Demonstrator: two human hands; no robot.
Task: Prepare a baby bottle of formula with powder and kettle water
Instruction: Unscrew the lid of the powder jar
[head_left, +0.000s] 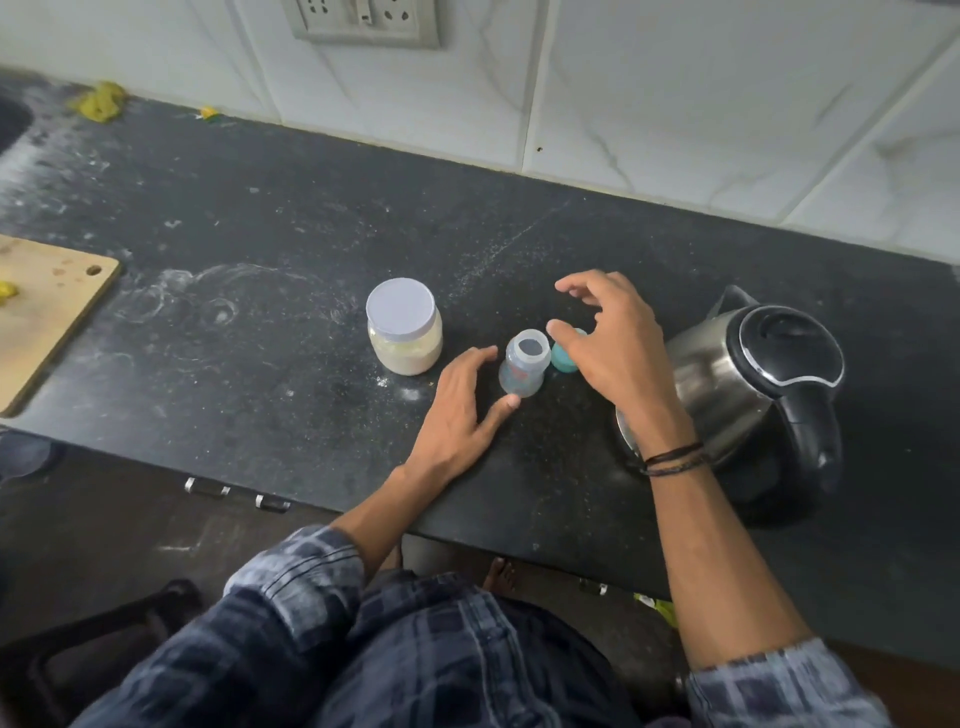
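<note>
A small clear baby bottle (523, 366) stands uncapped on the black counter (260, 312). Its teal cap (562, 358) lies just to its right, partly hidden. My left hand (462, 410) lies on the counter beside the bottle, thumb touching its base, fingers loosely spread. My right hand (608, 338) hovers over the cap with fingers spread and relaxed, holding nothing. A jar of pale powder (404, 327) with a white lid stands left of the bottle. A steel kettle (748, 379) with a black lid and handle stands at the right, behind my right wrist.
A wooden cutting board (47, 306) lies at the counter's left edge. Yellow scraps (98, 101) lie at the back left by the tiled wall. A wall socket (363, 21) is above. White powder smears streak the counter's left half.
</note>
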